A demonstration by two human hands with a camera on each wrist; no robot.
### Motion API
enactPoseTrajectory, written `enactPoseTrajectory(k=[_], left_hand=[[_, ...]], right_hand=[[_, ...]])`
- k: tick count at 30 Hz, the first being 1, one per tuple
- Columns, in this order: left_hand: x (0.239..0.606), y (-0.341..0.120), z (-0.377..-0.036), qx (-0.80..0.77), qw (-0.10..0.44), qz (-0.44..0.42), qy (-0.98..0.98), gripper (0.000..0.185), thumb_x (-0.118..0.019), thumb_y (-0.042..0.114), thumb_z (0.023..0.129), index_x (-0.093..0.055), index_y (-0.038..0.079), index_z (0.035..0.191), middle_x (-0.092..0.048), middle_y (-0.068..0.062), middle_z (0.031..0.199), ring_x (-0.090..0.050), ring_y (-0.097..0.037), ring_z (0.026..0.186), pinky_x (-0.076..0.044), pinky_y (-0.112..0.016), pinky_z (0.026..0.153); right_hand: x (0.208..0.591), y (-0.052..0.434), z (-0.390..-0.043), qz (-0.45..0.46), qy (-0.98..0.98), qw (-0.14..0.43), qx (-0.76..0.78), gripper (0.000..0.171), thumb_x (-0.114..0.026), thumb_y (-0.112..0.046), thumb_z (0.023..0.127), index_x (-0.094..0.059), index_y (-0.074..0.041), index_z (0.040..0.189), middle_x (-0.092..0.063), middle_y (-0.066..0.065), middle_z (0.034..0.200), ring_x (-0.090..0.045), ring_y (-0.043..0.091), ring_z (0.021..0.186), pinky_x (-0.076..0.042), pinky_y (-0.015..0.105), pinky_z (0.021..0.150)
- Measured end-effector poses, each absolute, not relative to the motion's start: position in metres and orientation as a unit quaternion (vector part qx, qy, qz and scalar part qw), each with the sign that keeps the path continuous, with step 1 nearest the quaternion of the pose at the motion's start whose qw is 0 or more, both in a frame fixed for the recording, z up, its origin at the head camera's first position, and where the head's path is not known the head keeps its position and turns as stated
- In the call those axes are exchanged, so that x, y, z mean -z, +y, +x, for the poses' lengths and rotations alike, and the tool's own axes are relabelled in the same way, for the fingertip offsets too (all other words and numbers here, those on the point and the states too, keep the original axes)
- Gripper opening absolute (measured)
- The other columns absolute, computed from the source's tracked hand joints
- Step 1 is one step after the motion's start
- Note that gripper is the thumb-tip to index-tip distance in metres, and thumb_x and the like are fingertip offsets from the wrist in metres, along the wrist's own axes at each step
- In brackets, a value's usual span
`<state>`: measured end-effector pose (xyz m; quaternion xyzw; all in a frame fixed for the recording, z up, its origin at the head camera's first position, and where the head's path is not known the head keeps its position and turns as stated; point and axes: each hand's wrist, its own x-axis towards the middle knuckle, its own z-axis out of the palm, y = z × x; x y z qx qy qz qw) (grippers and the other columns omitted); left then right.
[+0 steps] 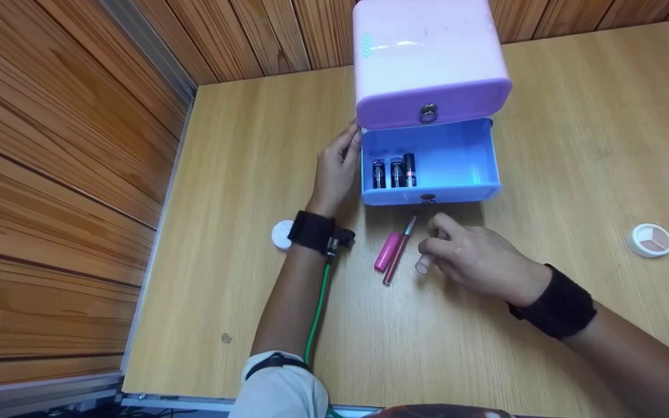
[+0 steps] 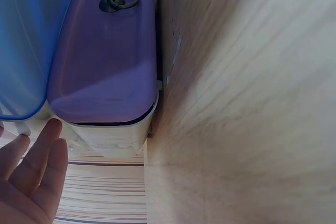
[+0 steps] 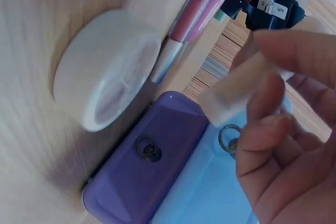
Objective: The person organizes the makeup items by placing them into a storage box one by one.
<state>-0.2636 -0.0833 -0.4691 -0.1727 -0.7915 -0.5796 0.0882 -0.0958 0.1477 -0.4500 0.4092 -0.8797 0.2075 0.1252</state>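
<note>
The right hand pinches a small pale see-through tube low over the wooden desk, just in front of the open blue plastic drawer. The left hand has straight fingers and rests flat on the left side of the pink plastic drawer box. Three dark lipsticks stand in the drawer. A pink tube and a thin pink pen-like stick lie side by side on the desk just left of the right hand. A round white compact sits well apart on the right.

No text is legible anywhere (the wrist strap's label blurs).
</note>
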Motion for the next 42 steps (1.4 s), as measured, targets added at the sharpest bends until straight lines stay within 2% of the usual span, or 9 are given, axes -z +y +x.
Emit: enactPoseTrajectory(k=[3, 8, 17, 21, 24, 28, 34, 37, 42], left_hand=[[0.469, -0.083, -0.264, 0.581, 0.089, -0.176, -0.79, 0.04, -0.048, 0.025, 0.103, -0.05, 0.008, 0.139, -0.047, -0.004, 0.144, -0.042, -0.005, 0.13, -0.036, -0.016, 0.104], [0.469, -0.083, -0.265, 0.583, 0.092, -0.182, -0.786, 0.04, -0.047, 0.025, 0.103, -0.051, 0.008, 0.14, -0.047, -0.006, 0.145, -0.042, -0.005, 0.131, -0.035, -0.017, 0.104], [0.469, -0.083, -0.266, 0.575, 0.092, -0.176, -0.793, 0.042, -0.047, 0.027, 0.103, -0.05, 0.006, 0.14, -0.047, -0.01, 0.144, -0.041, -0.004, 0.131, -0.033, -0.016, 0.105], [0.469, -0.083, -0.265, 0.573, 0.086, -0.172, -0.797, 0.042, -0.047, 0.028, 0.103, -0.05, 0.009, 0.141, -0.046, -0.006, 0.145, -0.04, -0.003, 0.131, -0.033, -0.015, 0.105], [0.468, -0.083, -0.265, 0.569, 0.084, -0.167, -0.801, 0.042, -0.046, 0.03, 0.103, -0.05, 0.011, 0.141, -0.046, -0.003, 0.145, -0.04, -0.002, 0.131, -0.033, -0.015, 0.105], [0.469, -0.083, -0.266, 0.57, 0.089, -0.17, -0.799, 0.041, -0.047, 0.028, 0.103, -0.05, 0.01, 0.14, -0.047, -0.004, 0.144, -0.041, -0.003, 0.131, -0.032, -0.015, 0.105], [0.468, -0.083, -0.265, 0.578, 0.085, -0.173, -0.793, 0.042, -0.047, 0.03, 0.103, -0.05, 0.01, 0.14, -0.046, -0.001, 0.144, -0.041, -0.003, 0.131, -0.033, -0.015, 0.105], [0.469, -0.083, -0.265, 0.578, 0.083, -0.171, -0.793, 0.043, -0.046, 0.031, 0.103, -0.05, 0.01, 0.141, -0.046, -0.002, 0.145, -0.04, -0.002, 0.131, -0.033, -0.015, 0.105], [0.469, -0.084, -0.265, 0.582, 0.09, -0.18, -0.788, 0.04, -0.047, 0.025, 0.104, -0.05, 0.008, 0.14, -0.047, -0.003, 0.144, -0.042, -0.002, 0.13, -0.035, -0.016, 0.104]], right_hand=[[0.448, 0.15, -0.093, 0.406, -0.877, 0.141, -0.217, 0.025, -0.072, 0.002, 0.082, -0.069, -0.014, 0.101, -0.052, 0.001, 0.089, -0.044, 0.008, 0.056, -0.038, 0.021, 0.041], [0.451, 0.15, -0.089, 0.419, -0.852, 0.174, -0.26, 0.026, -0.071, 0.0, 0.082, -0.071, -0.01, 0.105, -0.068, 0.0, 0.083, -0.056, 0.007, 0.057, -0.045, 0.024, 0.043], [0.445, 0.14, -0.081, 0.466, -0.807, 0.146, -0.333, 0.033, -0.076, -0.007, 0.083, -0.072, -0.011, 0.115, -0.073, 0.004, 0.102, -0.068, 0.016, 0.084, -0.058, 0.036, 0.066], [0.441, 0.134, -0.078, 0.471, -0.804, 0.135, -0.337, 0.042, -0.081, -0.022, 0.081, -0.07, -0.01, 0.119, -0.07, 0.009, 0.109, -0.067, 0.019, 0.088, -0.056, 0.039, 0.066], [0.438, 0.132, -0.078, 0.449, -0.812, 0.133, -0.348, 0.034, -0.075, -0.026, 0.087, -0.072, -0.011, 0.118, -0.069, 0.01, 0.109, -0.067, 0.02, 0.087, -0.057, 0.035, 0.064], [0.434, 0.131, -0.083, 0.416, -0.82, 0.139, -0.367, 0.027, -0.066, -0.012, 0.093, -0.071, -0.011, 0.12, -0.07, 0.008, 0.109, -0.066, 0.015, 0.083, -0.056, 0.025, 0.06], [0.424, 0.132, -0.092, 0.36, -0.846, 0.186, -0.346, 0.059, -0.065, -0.004, 0.091, -0.044, -0.006, 0.146, -0.062, 0.013, 0.127, -0.053, 0.011, 0.063, -0.051, 0.023, 0.054], [0.416, 0.135, -0.097, 0.328, -0.858, 0.21, -0.336, 0.069, -0.066, -0.001, 0.089, -0.036, -0.006, 0.15, -0.062, 0.016, 0.12, -0.048, 0.012, 0.062, -0.05, 0.024, 0.051], [0.401, 0.141, -0.106, 0.275, -0.874, 0.219, -0.337, 0.071, -0.067, 0.001, 0.089, -0.033, -0.007, 0.15, -0.059, 0.017, 0.107, -0.057, 0.018, 0.07, -0.052, 0.031, 0.055]])
